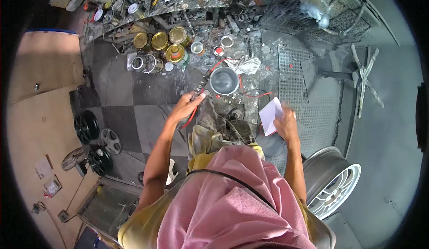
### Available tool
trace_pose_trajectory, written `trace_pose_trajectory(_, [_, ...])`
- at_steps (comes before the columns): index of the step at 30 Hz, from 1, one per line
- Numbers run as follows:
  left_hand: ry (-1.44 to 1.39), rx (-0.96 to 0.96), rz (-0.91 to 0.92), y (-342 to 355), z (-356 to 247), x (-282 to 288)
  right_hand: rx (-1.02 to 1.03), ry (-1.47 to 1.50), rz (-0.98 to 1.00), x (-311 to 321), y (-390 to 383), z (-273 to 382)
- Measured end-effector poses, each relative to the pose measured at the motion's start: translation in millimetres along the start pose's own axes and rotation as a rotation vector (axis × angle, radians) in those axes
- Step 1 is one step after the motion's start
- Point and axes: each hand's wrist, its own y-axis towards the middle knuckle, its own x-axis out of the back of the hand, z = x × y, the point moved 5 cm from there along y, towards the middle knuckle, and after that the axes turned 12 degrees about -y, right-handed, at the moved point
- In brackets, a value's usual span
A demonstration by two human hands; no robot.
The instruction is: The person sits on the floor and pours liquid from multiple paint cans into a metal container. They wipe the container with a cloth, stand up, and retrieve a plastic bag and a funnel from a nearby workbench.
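Note:
My left hand (185, 108) is closed round a dark, speckled rod-like thing (201, 86), whose lower part is hidden by the palm. A thin red hose (193, 116) runs beside that hand. Slightly blurred, my right hand (287, 123) grips a white sheet of paper (269, 116), bent at its upper edge. Between and beyond the hands, a round grey pot (224, 92) stands on the floor with grey liquid inside. A crumpled white cloth or paper (245, 64) lies just behind it.
Several gold-lidded paint cans (178, 34) cluster ahead on the left. Beyond them is a cluttered, paint-stained bench (196, 1). A silver wheel rim (335, 184) stands near my right elbow; dark wheels (86, 127) are at left. A cross-shaped stand (364, 72) rises at far right.

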Motion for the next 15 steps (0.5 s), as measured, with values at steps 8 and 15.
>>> trace_pose_trajectory(8, [-0.068,0.412,-0.100,-9.0,130.4,123.4,0.242,-0.195,0.358,-191.9,57.2,-1.2])
trace_pose_trajectory(15, [-0.305,0.348,-0.274,-16.0,274.7,192.6,0.387,-0.301,0.534,-395.0,108.8,-62.5])
